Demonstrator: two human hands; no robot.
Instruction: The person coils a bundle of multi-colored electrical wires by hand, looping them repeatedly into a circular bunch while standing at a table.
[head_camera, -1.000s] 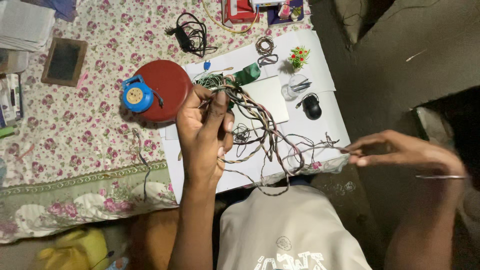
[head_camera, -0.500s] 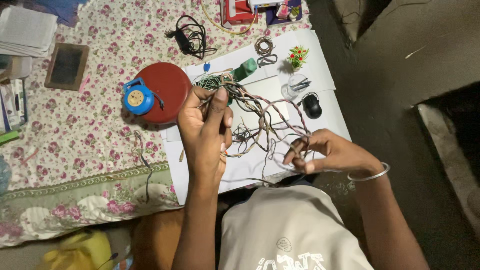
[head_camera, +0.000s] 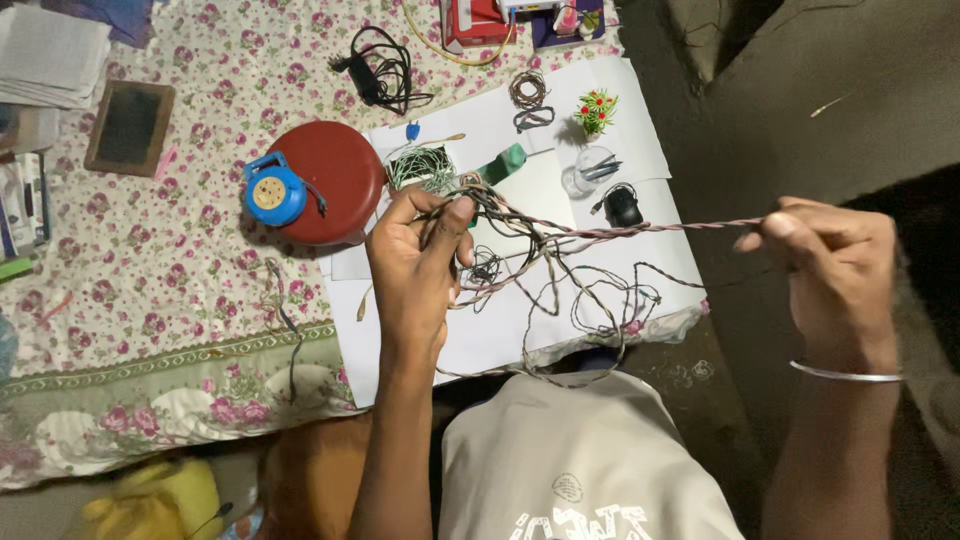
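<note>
Two hands pull a twisted wire (head_camera: 640, 230) taut above white paper (head_camera: 500, 330).

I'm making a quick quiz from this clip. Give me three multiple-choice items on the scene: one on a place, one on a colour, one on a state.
1. Where does the blue reel lie?
A. on the red disc
B. on the white paper
C. in the right hand

2. What colour is the mouse?
A. white
B. black
C. yellow

3. How is the twisted wire between the hands?
A. coiled up
B. cut in two
C. pulled taut

Answers:
1 A, the reel overlaps the disc's left edge.
2 B, it shows dark against the paper.
3 C, it runs straight from the left hand to the right hand's grip.
</note>
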